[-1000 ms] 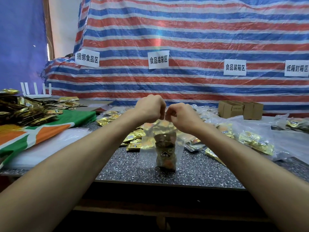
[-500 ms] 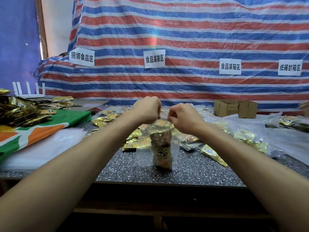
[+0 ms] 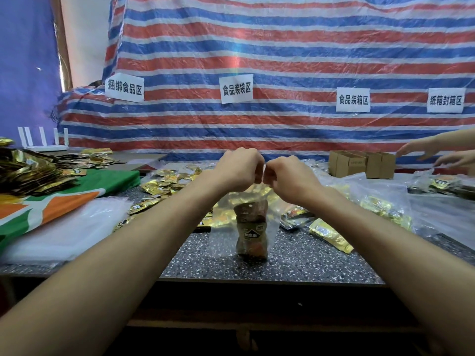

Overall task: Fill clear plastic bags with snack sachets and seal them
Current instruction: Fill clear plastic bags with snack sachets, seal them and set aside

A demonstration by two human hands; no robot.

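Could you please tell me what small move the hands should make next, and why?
Probably slide the pinch outward along the mouth to press it shut: left hand and right hand both grip the top of the clear bag, sachets already inside; the seal itself is hidden.

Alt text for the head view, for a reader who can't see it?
The left hand and right hand pinch the top of a clear plastic bag held upright on a speckled table, brown snack sachets inside. Loose gold sachets lie scattered behind it, cardboard boxes at the far right.
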